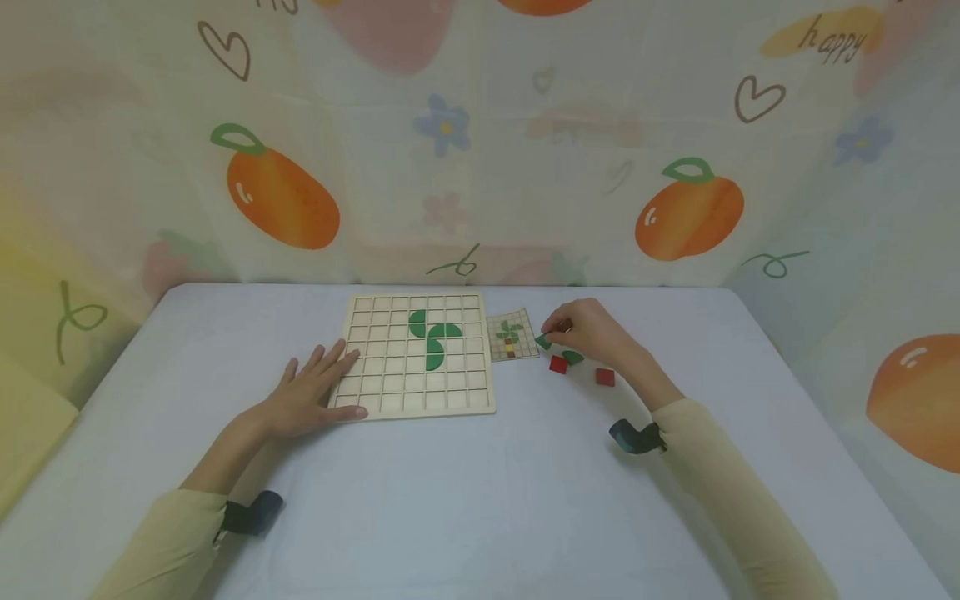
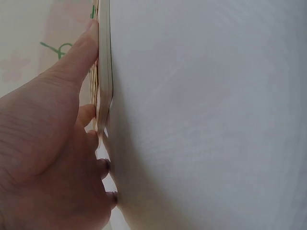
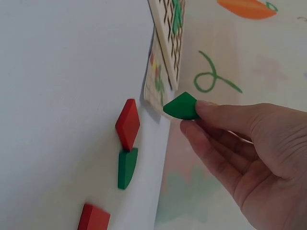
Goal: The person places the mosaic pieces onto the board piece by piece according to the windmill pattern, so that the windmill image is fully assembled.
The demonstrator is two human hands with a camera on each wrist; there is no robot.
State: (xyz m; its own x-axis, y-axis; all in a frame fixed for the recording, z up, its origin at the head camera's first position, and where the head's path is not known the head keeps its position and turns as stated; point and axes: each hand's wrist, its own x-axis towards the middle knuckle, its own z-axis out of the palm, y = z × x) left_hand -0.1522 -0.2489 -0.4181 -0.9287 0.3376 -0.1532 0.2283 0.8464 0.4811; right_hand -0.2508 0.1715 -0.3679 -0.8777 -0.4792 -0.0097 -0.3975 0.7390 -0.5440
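My left hand (image 1: 307,400) rests with spread fingers on the left edge of a wooden grid board (image 1: 386,387); its thumb lies along the near edge in the left wrist view. Several green quarter-circle pieces (image 1: 435,361) sit in cells around the board's middle. To the right of the board, my right hand (image 1: 592,329) pinches another green quarter-circle block (image 3: 182,106) between thumb and fingertips. Below that hand on the cloth lie one green block (image 3: 127,168) and two red square blocks, one red block (image 3: 128,124) touching the green one and another red block (image 3: 94,219) farther off.
A small pattern card (image 1: 513,335) with a green, yellow and red plant design lies against the board's right side. White cloth (image 1: 450,500) covers the table. A fruit-printed curtain (image 1: 480,183) hangs behind it. Dark wrist cameras hang below both sleeves.
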